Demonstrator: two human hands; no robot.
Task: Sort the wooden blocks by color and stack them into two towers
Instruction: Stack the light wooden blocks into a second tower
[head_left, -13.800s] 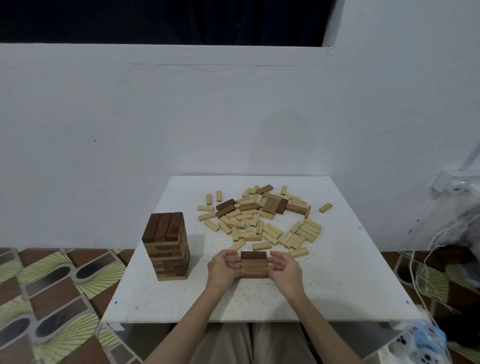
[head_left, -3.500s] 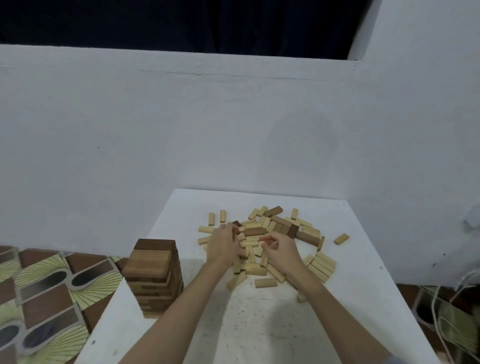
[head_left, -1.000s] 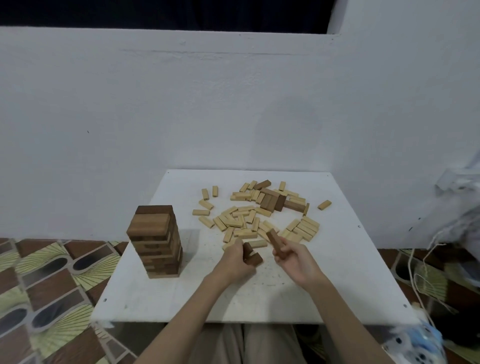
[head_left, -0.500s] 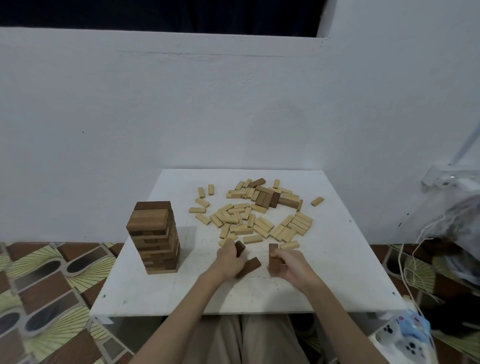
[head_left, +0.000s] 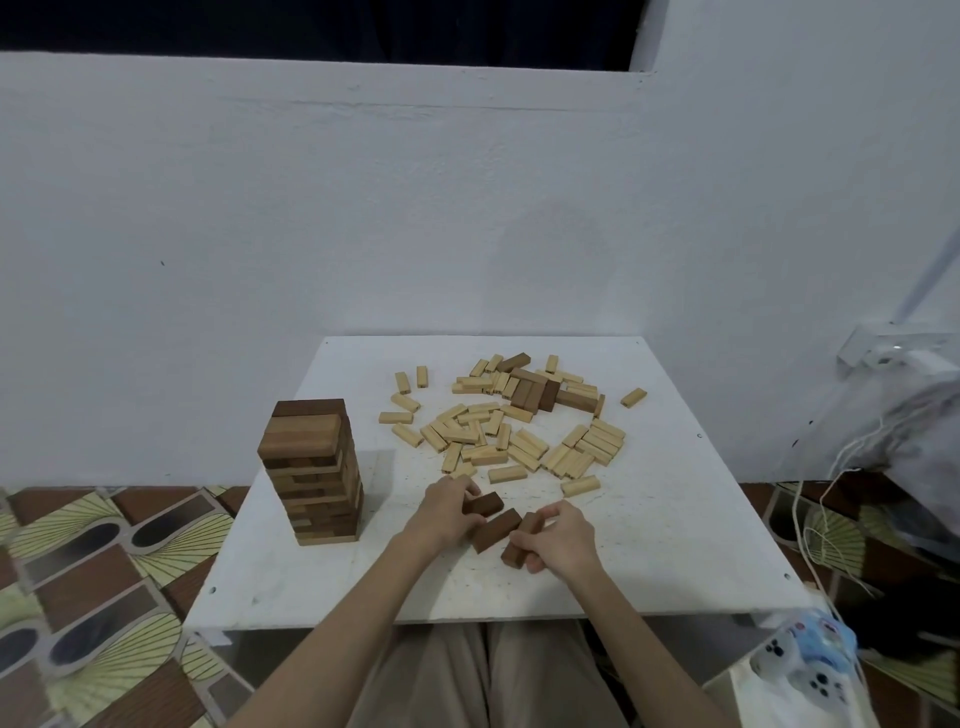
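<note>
Three dark wooden blocks (head_left: 496, 529) lie on the tabletop (head_left: 675, 545) between the hands. Left hand (head_left: 447, 512) pinches one; right hand (head_left: 558, 540) grips another. Blocks appear rigid, light, smooth: grasp the long sides.

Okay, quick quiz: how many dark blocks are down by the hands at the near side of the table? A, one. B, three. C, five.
B: the left hand holds one dark block, the right hand grips another, and a third lies between them.
</note>
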